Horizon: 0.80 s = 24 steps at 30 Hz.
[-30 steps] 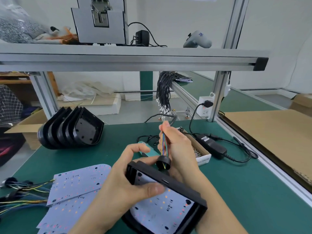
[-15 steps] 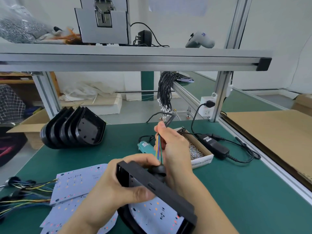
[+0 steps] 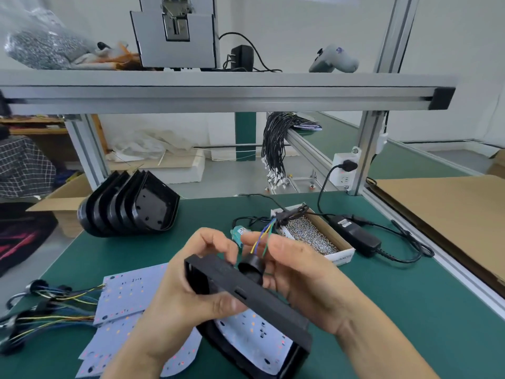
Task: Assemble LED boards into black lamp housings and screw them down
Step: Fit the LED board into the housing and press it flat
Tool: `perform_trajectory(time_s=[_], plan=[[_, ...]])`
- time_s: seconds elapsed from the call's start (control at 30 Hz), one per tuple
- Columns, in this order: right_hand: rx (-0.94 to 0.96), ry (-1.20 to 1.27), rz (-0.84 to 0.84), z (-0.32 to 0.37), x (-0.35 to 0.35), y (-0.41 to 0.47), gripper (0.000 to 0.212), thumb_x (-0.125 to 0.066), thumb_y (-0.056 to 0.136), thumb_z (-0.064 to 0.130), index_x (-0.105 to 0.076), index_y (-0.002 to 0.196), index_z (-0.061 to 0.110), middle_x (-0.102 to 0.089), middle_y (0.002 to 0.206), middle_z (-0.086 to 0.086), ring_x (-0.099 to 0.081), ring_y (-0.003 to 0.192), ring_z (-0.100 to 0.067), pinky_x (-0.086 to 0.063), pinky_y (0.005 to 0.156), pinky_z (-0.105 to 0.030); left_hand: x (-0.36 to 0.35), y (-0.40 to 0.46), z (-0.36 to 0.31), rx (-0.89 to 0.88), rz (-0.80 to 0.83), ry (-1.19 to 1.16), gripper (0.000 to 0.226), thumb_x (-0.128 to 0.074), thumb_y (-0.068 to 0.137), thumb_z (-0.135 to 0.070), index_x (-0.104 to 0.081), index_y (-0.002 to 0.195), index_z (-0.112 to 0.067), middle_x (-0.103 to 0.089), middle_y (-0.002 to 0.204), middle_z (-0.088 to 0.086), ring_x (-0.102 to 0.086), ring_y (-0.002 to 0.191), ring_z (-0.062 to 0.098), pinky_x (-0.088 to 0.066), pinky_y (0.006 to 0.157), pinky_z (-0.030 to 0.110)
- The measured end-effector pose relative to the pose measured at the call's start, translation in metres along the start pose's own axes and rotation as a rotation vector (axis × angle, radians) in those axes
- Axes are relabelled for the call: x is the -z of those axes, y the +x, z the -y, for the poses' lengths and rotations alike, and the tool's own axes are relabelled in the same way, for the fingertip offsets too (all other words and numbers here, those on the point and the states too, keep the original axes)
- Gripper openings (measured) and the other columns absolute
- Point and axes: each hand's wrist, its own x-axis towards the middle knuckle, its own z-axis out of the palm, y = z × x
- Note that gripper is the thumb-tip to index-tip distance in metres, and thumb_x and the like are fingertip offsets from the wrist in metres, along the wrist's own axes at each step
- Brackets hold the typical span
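Observation:
My left hand (image 3: 188,294) grips the top edge of a black lamp housing (image 3: 254,299), tilted so its open face points down toward me. A white LED board (image 3: 254,335) sits inside it. My right hand (image 3: 295,272) is behind the housing at a black rubber grommet (image 3: 251,266) on its back; coloured wires (image 3: 263,237) run up from the grommet between its fingers. Spare LED boards (image 3: 128,299) with wire tails lie on the green mat at the left. A stack of empty black housings (image 3: 131,206) stands at the back left.
A small cardboard box of screws (image 3: 314,236) sits behind my hands, with a teal tool (image 3: 237,232) beside it. A black power adapter (image 3: 352,232) and its cable lie to the right. Bundled black cables (image 3: 273,149) hang from the frame rail. The shelf beam (image 3: 218,91) spans overhead.
The housing has tipped further forward, showing less of the LED board. My right hand has lowered and loosened along the wires, whose free end now droops over the screw box.

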Motion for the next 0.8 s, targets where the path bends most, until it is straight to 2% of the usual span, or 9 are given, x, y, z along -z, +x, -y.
perform_trajectory(time_s=[0.1, 0.23, 0.37, 0.63, 0.73, 0.8], plan=[[-0.028, 0.030, 0.089, 0.005, 0.001, -0.004, 0.045, -0.085, 0.064, 0.044, -0.077, 0.098, 0.017, -0.070, 0.088, -0.001, -0.064, 0.071, -0.009, -0.053, 0.066, -0.019, 0.001, 0.000, 0.003, -0.027, 0.016, 0.025, 0.048, -0.092, 0.056, -0.035, -0.059, 0.083, -0.015, -0.057, 0.082, -0.001, -0.056, 0.074, 0.017, -0.046, 0.064, 0.021], [-0.037, 0.013, 0.082, 0.010, 0.002, -0.007, 0.034, -0.084, 0.066, 0.038, -0.077, 0.089, 0.014, -0.072, 0.081, -0.002, -0.067, 0.068, -0.009, -0.056, 0.066, -0.019, 0.000, 0.001, 0.004, -0.088, 0.011, 0.138, 0.043, -0.089, 0.058, -0.045, -0.061, 0.076, -0.017, -0.053, 0.081, 0.002, -0.047, 0.072, 0.020, -0.039, 0.062, 0.022], [-0.063, -0.025, 0.043, 0.014, 0.002, -0.012, 0.015, -0.081, 0.069, 0.021, -0.078, 0.081, 0.012, -0.073, 0.075, -0.002, -0.067, 0.062, -0.007, -0.054, 0.060, -0.016, -0.001, 0.001, 0.003, -0.122, 0.001, 0.120, 0.041, -0.088, 0.058, -0.045, -0.063, 0.075, -0.019, -0.052, 0.081, 0.000, -0.047, 0.070, 0.017, -0.038, 0.062, 0.020], [-0.094, 0.082, -0.005, 0.010, -0.004, -0.020, 0.018, -0.083, 0.065, 0.018, -0.079, 0.081, 0.010, -0.071, 0.069, 0.000, -0.064, 0.053, -0.003, -0.051, 0.054, -0.013, -0.001, 0.001, -0.002, -0.082, 0.015, 0.110, 0.040, -0.090, 0.056, -0.044, -0.064, 0.074, -0.019, -0.051, 0.080, 0.001, -0.045, 0.071, 0.020, -0.037, 0.064, 0.026], [-0.081, 0.106, -0.024, 0.009, -0.005, -0.021, 0.022, -0.084, 0.063, 0.019, -0.079, 0.082, 0.010, -0.071, 0.072, -0.003, -0.065, 0.056, -0.005, -0.053, 0.056, -0.014, -0.002, 0.003, -0.005, -0.085, 0.048, 0.142, 0.039, -0.088, 0.058, -0.045, -0.063, 0.073, -0.019, -0.051, 0.079, -0.001, -0.045, 0.071, 0.020, -0.038, 0.066, 0.023], [-0.073, 0.130, -0.002, 0.010, -0.006, -0.021, 0.025, -0.082, 0.064, 0.023, -0.078, 0.084, 0.009, -0.072, 0.074, -0.004, -0.067, 0.058, -0.006, -0.053, 0.056, -0.014, -0.002, 0.003, -0.005, -0.072, 0.060, 0.123, 0.039, -0.089, 0.058, -0.042, -0.063, 0.073, -0.017, -0.052, 0.080, 0.000, -0.049, 0.073, 0.028, -0.043, 0.070, 0.030]])
